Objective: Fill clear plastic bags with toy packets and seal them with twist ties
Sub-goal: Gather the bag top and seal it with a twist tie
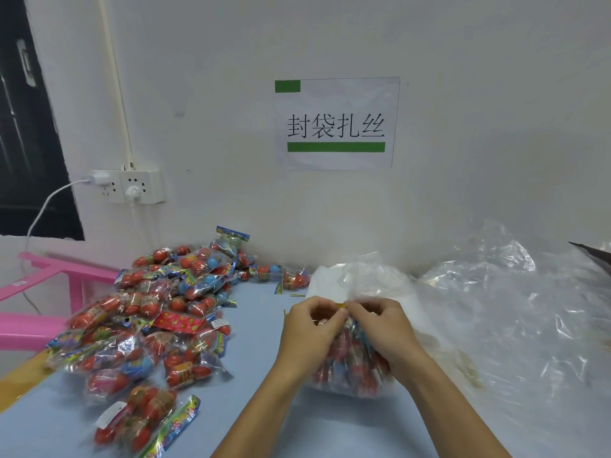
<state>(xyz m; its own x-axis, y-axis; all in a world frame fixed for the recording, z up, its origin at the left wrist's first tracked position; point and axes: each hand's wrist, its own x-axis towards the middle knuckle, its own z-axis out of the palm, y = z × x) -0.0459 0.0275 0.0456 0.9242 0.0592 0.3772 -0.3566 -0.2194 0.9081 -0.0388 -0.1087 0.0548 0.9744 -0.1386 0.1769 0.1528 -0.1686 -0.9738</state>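
A clear plastic bag (350, 371) full of red and blue toy packets stands on the blue table in front of me. My left hand (309, 328) and my right hand (385, 328) both pinch its gathered neck. A gold twist tie (340, 305) sits at the neck between my fingertips. A large heap of loose toy packets (148, 319) lies to the left. A few spare gold twist ties (297, 295) lie on the table behind my hands.
A pile of empty clear bags (496, 312) covers the right side of the table. A pink plastic stool (49, 292) stands at the left, beyond the table edge. The white wall close behind carries a paper sign (335, 123) and a socket strip (132, 186).
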